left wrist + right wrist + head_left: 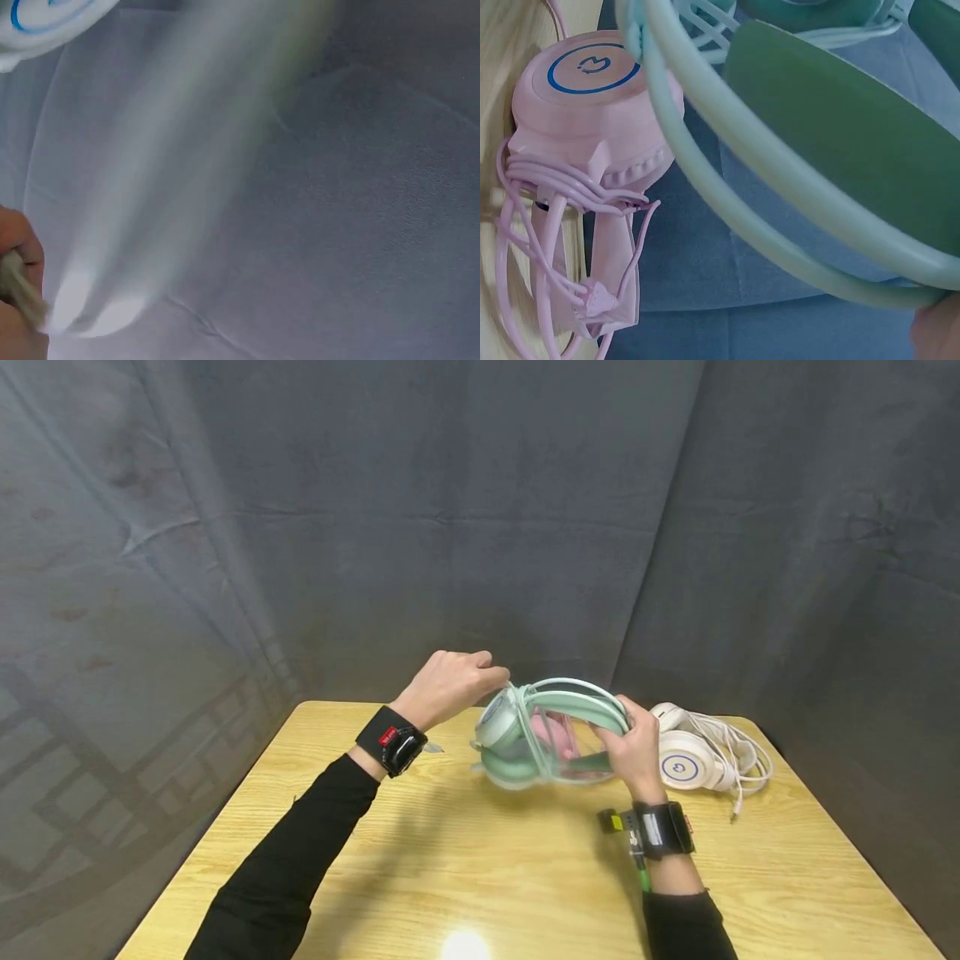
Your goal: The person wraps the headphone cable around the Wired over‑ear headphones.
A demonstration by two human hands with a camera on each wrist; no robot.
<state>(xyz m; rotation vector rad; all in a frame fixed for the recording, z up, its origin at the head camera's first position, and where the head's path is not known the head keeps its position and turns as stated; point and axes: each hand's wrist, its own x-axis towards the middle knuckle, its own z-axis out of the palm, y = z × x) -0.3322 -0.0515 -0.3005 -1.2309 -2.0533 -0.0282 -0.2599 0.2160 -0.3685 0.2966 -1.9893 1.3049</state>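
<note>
A pair of mint-green headphones [501,727] is held up above the table, its cord wound around the band and ear cups. My right hand [637,747] grips the headband at its right end. Beside the left ear cup, my left hand [453,685] pinches a pale cord. In the left wrist view that cord [71,304] is blurred and runs from between the fingers [16,231] up past the ear cup [56,22]. The right wrist view shows the green padded headband [840,142] close up, with a thumb or finger at its lower corner.
Pink headphones [592,112] with a bundled pink cord lie on the wooden table [480,860], partly hidden behind the green pair in the head view. White headphones [684,767] with a wound white cord lie to the right. Grey cloth [450,527] hangs behind the table.
</note>
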